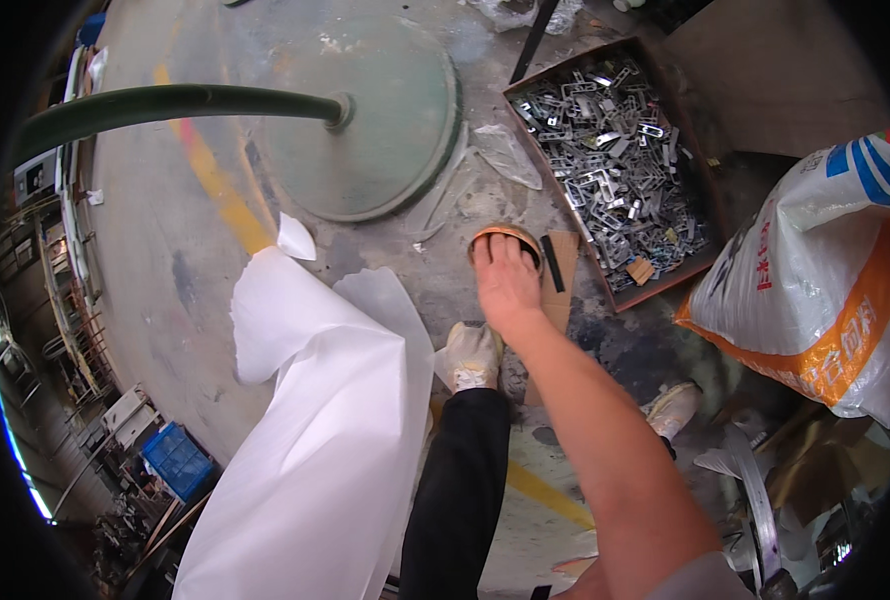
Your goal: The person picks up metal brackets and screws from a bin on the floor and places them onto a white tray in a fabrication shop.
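Stained grey concrete floor (155,200), bearing, near a rust-brown, box-shaped bin (665,286) of silvery metal parts (605,150), one round, hollow, copper-brown object (522,233), probably light, stiff and smooth, best held by its rim, with bare right hand (510,290) fingers-first over the opening, clenched or loose impossible to tell.

Kinda flat, dullish light on the floor (170,320). Glare strip (12,435) around 8:30, white sheet (325,450) pretty bright at 7, metal bits (605,165) glinting at 2. Fisheye bends the edges, corners go black.
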A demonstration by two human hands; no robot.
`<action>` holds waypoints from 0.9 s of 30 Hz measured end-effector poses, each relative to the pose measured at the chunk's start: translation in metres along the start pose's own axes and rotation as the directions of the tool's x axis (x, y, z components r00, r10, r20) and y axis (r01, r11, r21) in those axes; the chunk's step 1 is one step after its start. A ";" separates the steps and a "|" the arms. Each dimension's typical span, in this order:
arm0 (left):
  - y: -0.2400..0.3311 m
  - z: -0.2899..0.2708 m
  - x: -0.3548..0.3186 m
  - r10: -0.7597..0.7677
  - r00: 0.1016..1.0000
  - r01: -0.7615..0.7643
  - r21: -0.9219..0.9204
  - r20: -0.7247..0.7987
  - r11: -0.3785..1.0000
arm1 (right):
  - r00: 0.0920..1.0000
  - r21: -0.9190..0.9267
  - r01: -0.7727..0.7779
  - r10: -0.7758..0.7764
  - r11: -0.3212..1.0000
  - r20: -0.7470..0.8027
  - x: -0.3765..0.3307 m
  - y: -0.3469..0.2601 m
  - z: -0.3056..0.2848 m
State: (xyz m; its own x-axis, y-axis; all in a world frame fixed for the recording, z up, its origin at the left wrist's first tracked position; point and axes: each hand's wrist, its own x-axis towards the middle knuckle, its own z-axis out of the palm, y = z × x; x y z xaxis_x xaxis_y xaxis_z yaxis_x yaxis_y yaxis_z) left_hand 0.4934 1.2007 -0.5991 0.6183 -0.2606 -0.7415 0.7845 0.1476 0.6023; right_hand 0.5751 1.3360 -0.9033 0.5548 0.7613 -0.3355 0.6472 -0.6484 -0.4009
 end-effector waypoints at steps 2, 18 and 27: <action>0.003 -0.004 0.001 -0.002 1.000 0.002 0.001 0.021 1.000 | 0.999 0.021 0.019 -0.020 1.000 0.028 0.004 -0.002 0.000; 0.026 0.000 0.000 -0.010 0.985 0.007 0.021 0.171 1.000 | 0.794 0.055 0.364 -0.340 0.930 0.504 0.004 0.018 0.005; 0.028 -0.002 -0.005 -0.009 0.974 0.004 0.026 0.225 1.000 | 0.720 0.028 0.422 -0.353 0.906 0.597 0.004 0.034 -0.007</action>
State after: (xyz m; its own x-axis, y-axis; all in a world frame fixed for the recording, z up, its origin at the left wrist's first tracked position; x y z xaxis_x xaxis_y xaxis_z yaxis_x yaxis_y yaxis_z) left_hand 0.5128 1.2078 -0.5790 0.5843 -0.4700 -0.6616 0.7854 0.1222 0.6069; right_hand 0.6025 1.3167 -0.9126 -0.1409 0.7808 -0.6087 0.8060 -0.2665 -0.5285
